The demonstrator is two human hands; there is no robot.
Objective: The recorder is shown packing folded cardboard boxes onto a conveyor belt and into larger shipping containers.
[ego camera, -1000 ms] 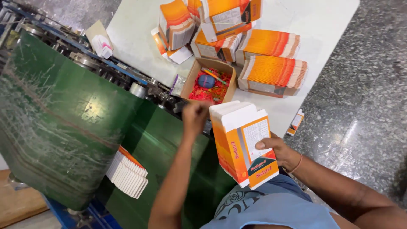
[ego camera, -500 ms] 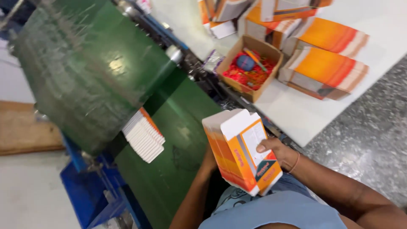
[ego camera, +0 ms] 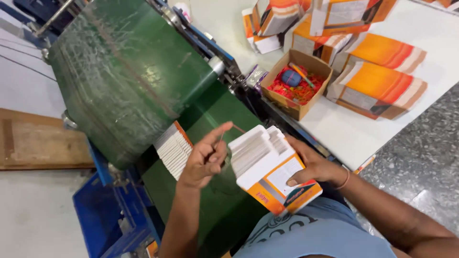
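Observation:
My right hand (ego camera: 313, 168) grips a thick stack of flattened orange-and-white cartons (ego camera: 270, 167), held edge-up over my lap. My left hand (ego camera: 205, 155) is raised just left of the stack with its fingers pinching a thin red rubber band (ego camera: 230, 128) that stretches toward the stack's top edge. Below my left hand, another small stack of flat cartons (ego camera: 173, 148) lies on the green conveyor belt (ego camera: 129, 76).
An open brown cardboard box (ego camera: 297, 83) of red rubber bands and a blue ball sits on the white table (ego camera: 354, 134). Banded bundles of orange cartons (ego camera: 377, 88) lie around it. A blue machine frame (ego camera: 103, 210) stands lower left; grey speckled floor at right.
The view has tilted and shifted right. My left hand came back from the box of rubber bands to the stack, now holding a red band. The stack has turned edge-up.

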